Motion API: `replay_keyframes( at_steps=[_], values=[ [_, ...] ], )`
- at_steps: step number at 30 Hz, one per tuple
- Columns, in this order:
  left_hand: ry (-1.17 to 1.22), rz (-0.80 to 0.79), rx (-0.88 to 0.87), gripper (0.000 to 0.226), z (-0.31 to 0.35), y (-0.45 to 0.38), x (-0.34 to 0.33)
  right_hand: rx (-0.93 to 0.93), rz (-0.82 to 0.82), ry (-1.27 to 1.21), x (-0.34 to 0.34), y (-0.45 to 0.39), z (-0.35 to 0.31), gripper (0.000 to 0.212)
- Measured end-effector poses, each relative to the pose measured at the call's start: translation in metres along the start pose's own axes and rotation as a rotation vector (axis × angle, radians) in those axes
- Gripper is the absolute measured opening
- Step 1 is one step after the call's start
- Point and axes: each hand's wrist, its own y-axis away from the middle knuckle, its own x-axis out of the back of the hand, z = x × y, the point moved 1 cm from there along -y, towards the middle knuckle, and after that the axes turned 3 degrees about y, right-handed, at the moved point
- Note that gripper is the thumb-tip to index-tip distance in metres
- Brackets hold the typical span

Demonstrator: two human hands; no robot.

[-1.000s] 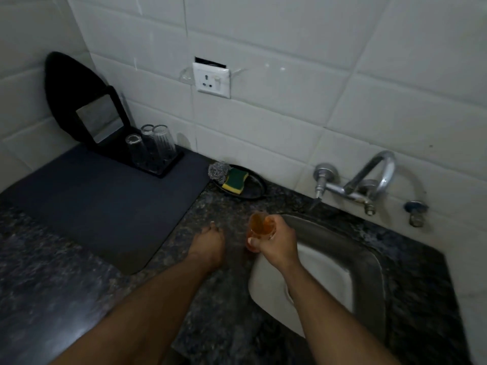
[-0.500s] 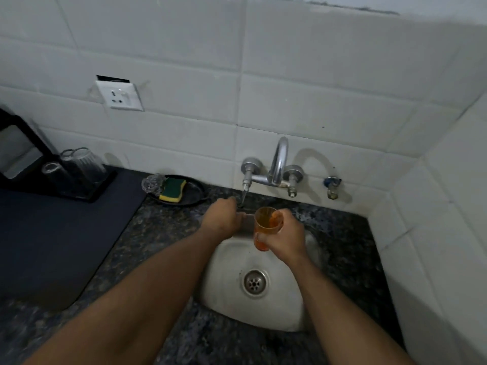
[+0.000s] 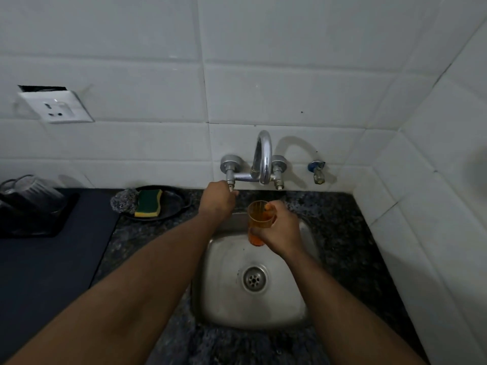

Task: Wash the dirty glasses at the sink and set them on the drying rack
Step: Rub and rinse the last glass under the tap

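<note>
Presently the right hand (image 3: 280, 231) clasps the upright glass (image 3: 259, 222) just below-right of the spout (image 3: 264, 159); the left hand (image 3: 217, 200) pinches the left tap handle (image 3: 232, 184).

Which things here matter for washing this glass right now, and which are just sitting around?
In use:
- orange glass, held by the right hand
- tap handle, under the left hand
- spout
- sink
- drying rack with clear glasses
- sponge and scourer, likely next

Idle:
- wall socket
- small side tap
</note>
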Motion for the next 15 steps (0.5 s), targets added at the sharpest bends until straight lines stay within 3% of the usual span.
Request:
replay_keyframes(
  at_steps=[15],
  values=[
    [0.262,0.058,0.229,0.028,0.005,-0.013,-0.023,-0.026,-0.130,-0.056,0.008,0.003,0.016,0.057]
  ],
)
